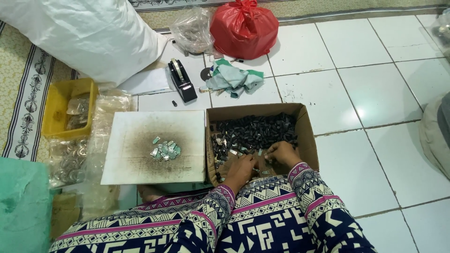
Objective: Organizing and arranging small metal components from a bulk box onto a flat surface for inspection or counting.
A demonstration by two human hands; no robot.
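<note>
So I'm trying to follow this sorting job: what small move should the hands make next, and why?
Probably carry the piece pinched by the right hand over to the small pile on the white board. Both hands, the left hand too, are inside the cardboard box of dark parts, and similar pieces already lie there.

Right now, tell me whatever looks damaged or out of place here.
The white board has a dark, sooty stain around the small metal pieces. A green-and-white cloth lies crumpled on the floor tiles.
</note>
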